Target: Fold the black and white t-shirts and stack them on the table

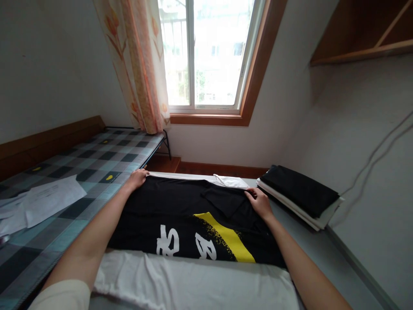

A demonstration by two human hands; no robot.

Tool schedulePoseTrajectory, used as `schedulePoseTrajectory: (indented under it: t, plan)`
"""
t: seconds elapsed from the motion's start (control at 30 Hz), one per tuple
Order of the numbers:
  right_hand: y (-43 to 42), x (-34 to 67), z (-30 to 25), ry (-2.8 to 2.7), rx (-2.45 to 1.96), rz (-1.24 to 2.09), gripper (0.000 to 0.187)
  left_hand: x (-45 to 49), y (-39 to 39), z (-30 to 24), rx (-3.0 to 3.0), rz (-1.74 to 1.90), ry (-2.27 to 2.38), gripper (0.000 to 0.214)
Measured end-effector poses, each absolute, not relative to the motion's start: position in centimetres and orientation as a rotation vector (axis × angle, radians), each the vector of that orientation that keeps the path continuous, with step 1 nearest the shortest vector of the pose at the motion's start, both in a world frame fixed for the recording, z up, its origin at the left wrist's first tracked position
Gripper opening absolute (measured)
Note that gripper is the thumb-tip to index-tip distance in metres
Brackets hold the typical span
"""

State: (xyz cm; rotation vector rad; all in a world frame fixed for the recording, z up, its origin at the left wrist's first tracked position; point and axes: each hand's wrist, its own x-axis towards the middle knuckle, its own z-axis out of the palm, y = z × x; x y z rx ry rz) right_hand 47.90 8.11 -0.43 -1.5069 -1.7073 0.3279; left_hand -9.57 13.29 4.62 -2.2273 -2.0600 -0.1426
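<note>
A black T-shirt with white lettering and a yellow stripe lies spread out in front of me. My left hand pinches its far left corner. At the far right edge, my right hand has its fingers closed on the same cloth. White fabric lies along the near side of the shirt, and a small white piece of cloth shows beyond its far edge. The print is partly cut off at the near edge.
A folded stack of black and white cloth sits at the right by the wall. To the left is a bed with a checked cover and papers on it. A curtain hangs beside the window; a wooden shelf is upper right.
</note>
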Motion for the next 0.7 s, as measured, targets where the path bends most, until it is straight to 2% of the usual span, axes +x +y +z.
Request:
schedulePoseTrajectory:
  t: [0.13, 0.37, 0.53, 0.7]
  plan:
    - [8.7, 47.6, 0.5, -1.654, -1.503, 0.295, 0.033, -9.7, 13.0, 6.0, -2.089, -0.09, -2.093, 0.029]
    - [11.1, 47.3, 3.6, -1.762, -1.511, 0.112, 0.026, -8.9, 12.2, 9.3, -1.894, -0.233, -2.16, 0.031]
    - [9.9, 48.0, 5.6, -1.703, -1.415, 0.344, 0.03, -9.3, 9.4, 10.6, -1.933, -0.383, -2.131, 0.03]
    - [3.8, 49.8, 5.5, -1.747, -1.165, 0.502, 0.034, -11.9, 2.6, 9.2, -2.032, -0.56, -1.822, 0.033]
